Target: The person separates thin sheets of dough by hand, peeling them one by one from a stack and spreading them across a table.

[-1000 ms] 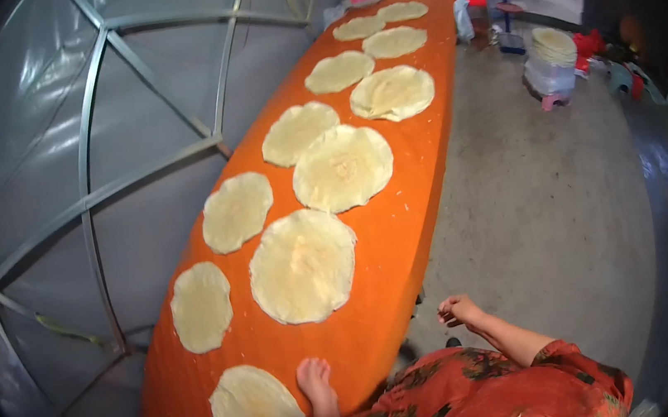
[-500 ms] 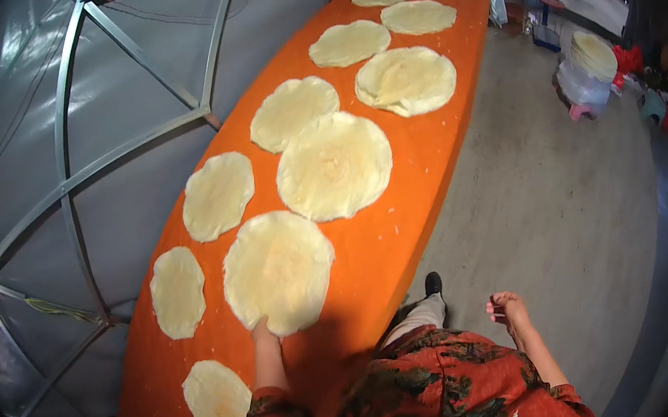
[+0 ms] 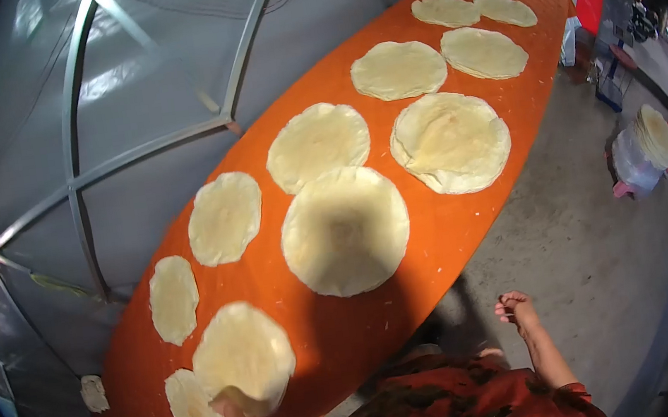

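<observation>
My left hand grips the near edge of a round flatbread at the lower left of the orange table, and that edge is bent up. The bread partly overlaps a smaller oval one. Off the table's right side, my right hand hangs over the floor with its fingers curled; whether anything small is in it is hidden. A large round flatbread, shaded by my shadow, lies ahead of my left hand.
More flatbreads lie along the orange table. A metal-framed grey wall borders its left side. At the right, a stack of flatbreads stands in plastic above the floor.
The flatbread at my left hand has moved down and left toward the near end, and now overlaps the small oval one. The view has shifted, and my shadow now covers the large bread ahead.
</observation>
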